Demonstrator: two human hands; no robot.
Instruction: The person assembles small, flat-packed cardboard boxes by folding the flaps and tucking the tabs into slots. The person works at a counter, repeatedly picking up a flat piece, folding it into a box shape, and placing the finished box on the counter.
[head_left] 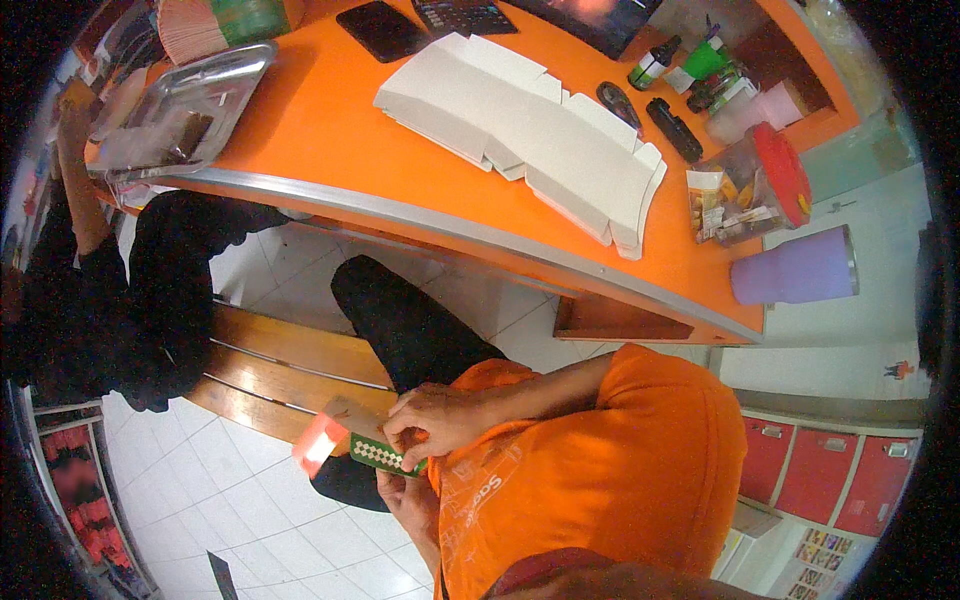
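Note:
My right hand [435,420] has its fingers bent and pressed onto the upper end of a flat, green-and-white patterned piece of printed card [375,454]. Below it, my left hand [405,497] grips the same card's lower edge near my orange shirt, with its fingers partly hidden. The card's far end is pinkish red with a bright glare, and a brownish part lies beside the green pattern. It is held over my lap, just above my dark trouser leg [345,482].
An orange table [330,140] carries a white unfolded carton [520,130], a metal tray [235,110], a red-lidded jar [745,200] and a purple tumbler [797,266]. At left, another person in black [170,300] sits on the wooden bench [290,345], one hand near the tray.

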